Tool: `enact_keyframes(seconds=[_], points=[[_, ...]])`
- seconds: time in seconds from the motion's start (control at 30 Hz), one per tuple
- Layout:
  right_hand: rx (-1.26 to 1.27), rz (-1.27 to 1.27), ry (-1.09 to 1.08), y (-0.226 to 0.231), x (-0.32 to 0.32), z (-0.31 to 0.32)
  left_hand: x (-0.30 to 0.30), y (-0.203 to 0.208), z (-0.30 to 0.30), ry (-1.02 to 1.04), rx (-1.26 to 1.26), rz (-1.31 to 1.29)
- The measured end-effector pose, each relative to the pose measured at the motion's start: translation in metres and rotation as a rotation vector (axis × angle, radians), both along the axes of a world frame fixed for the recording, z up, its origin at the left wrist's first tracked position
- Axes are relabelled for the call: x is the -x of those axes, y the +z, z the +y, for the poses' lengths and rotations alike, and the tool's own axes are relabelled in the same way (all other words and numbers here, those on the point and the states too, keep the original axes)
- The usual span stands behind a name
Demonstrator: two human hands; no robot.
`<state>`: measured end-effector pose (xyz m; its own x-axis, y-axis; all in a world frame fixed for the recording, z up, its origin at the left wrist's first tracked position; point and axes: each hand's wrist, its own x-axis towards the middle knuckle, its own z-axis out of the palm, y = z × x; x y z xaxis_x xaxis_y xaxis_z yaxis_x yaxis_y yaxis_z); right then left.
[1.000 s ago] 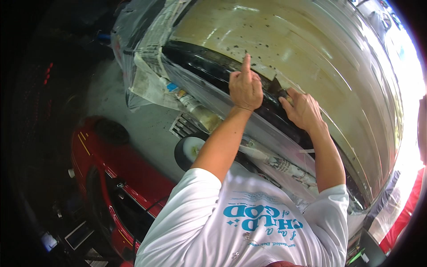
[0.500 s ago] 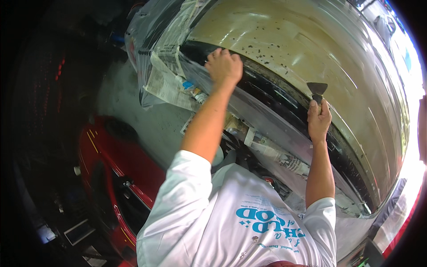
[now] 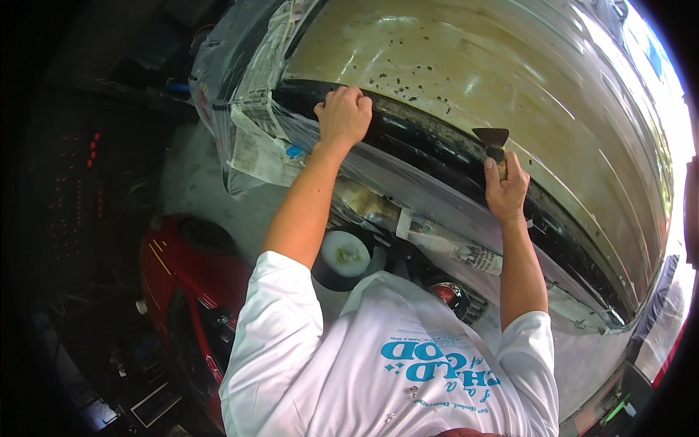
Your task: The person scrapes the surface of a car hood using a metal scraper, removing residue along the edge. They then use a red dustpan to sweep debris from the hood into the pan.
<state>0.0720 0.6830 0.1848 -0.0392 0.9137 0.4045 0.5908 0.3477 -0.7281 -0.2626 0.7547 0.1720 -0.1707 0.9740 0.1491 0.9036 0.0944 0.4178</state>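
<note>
A large tan, glossy vehicle panel [image 3: 502,87] fills the upper right, with dark loose flakes [image 3: 411,91] scattered near its lower edge. Along that edge runs a curved black trim strip [image 3: 429,138], grimy where it meets the tan surface. My right hand [image 3: 507,188] grips a putty knife [image 3: 491,137] by its handle, the wide dark blade pointing away from me over the panel. At the left end of the black strip, my left hand [image 3: 344,116] rests with its fingers curled in. What its fingertips hold, if anything, is hidden.
Newspaper [image 3: 255,131] and clear plastic sheeting [image 3: 451,178] are draped beside and below the black strip. A round black container with a whitish top [image 3: 344,255] stands on the floor between me and the vehicle. A red car [image 3: 182,284] is at the lower left.
My view has shifted, so the panel sits farther left in it. The left hand stays by the strip's left end, fingers more curled. The right hand keeps holding the putty knife above the panel.
</note>
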Motion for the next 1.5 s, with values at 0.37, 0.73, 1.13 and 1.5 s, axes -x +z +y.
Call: enact_keyframes(seconds=[0.37, 0.73, 1.13, 1.5], points=[[0.092, 0.033, -0.061, -0.025, -0.014, 0.009, 0.114, -0.012, -0.062, 0.26, -0.251, -0.771], [0.192, 0.839, -0.084, 0.017, -0.022, -0.114, 0.036, -0.022, -0.192, 0.165, 0.197, -1.057], [0.326, 1.015, -0.489, -0.074, -0.08, -0.313, -0.312, -0.033, -0.277, -0.781, 0.818, -0.95], [0.969, 0.454, -1.372, -0.382, -0.123, -0.502, -0.385, -0.168, -0.307, -1.294, 0.841, -0.878]])
